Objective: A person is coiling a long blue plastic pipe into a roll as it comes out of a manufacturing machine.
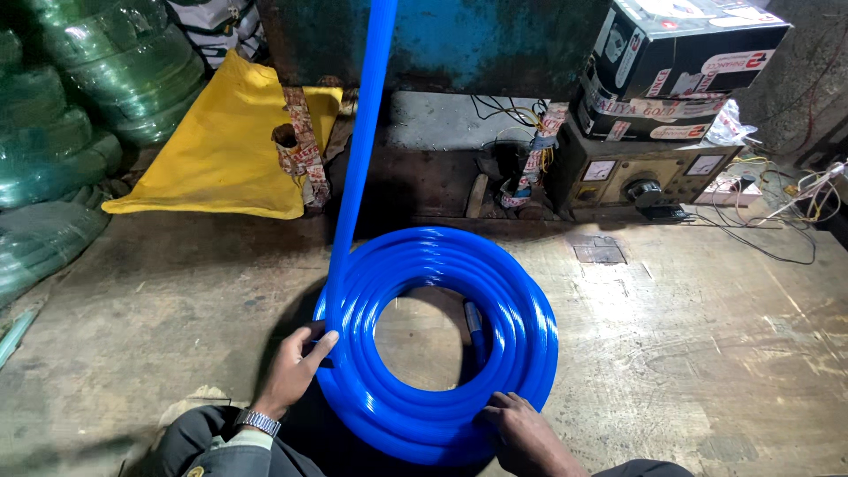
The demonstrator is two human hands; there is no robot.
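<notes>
Head view: left hand [296, 367] grips the coiled blue plastic hose [517, 322] at its left edge; right hand [521, 428] lies open on its near rim.

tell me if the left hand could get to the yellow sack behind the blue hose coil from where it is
Probably yes. The left hand rests on the blue hose coil's left edge, and only bare floor lies between it and the yellow sack, though it looks a long stretch.
</notes>
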